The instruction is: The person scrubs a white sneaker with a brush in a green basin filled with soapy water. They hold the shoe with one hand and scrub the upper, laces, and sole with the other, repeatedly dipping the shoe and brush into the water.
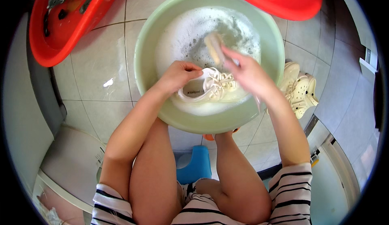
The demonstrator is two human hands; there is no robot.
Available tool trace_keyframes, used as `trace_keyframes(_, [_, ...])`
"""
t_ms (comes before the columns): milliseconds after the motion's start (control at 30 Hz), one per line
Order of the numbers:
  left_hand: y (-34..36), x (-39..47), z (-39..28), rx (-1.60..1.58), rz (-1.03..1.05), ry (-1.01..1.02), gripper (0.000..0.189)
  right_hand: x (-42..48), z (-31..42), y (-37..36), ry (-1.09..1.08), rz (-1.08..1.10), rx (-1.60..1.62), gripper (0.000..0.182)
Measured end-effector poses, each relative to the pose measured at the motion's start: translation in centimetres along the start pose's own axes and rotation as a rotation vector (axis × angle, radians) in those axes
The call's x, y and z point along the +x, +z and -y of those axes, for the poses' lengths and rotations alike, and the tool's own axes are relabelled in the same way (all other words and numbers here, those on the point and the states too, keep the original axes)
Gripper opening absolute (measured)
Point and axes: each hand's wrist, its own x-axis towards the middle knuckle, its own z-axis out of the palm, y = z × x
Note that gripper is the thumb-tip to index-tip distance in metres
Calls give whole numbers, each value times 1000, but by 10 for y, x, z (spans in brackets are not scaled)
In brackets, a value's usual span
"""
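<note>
A white lace-up sneaker (209,86) lies in soapy water (182,36) inside a pale green plastic basin (148,39). My left hand (180,76) pinches the rim of the shoe's opening near the heel and tongue. In my right hand (250,73) is a scrub brush (215,47) with a light handle, blurred and raised just above the suds beyond the shoe. The sneaker's toe is partly hidden behind my right hand. White laces (219,81) are still tied across its upper.
Red tubs stand at the far left (73,45) and far right (279,0); the left one holds wet cloth. Cream clogs (301,92) and another light shoe (290,73) sit right of the basin on grey floor tiles (100,73). A blue plastic stool (200,164) shows between my legs.
</note>
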Motion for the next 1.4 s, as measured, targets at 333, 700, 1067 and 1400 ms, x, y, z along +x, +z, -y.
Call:
trace_keyframes(333, [12, 0, 12, 77, -91, 133, 16, -26, 20, 51, 51, 21, -668, 59])
trace_keyframes(700, [8, -3, 9, -95, -100, 27, 18, 17, 9, -12, 379, 39, 86, 50])
trace_keyframes(1067, [3, 2, 27, 10, -102, 132, 22, -30, 29, 58, 46, -5, -572, 46])
trace_keyframes(1400, [6, -17, 31, 302, 100, -9, 55, 14, 1, 21, 194, -211, -555, 43])
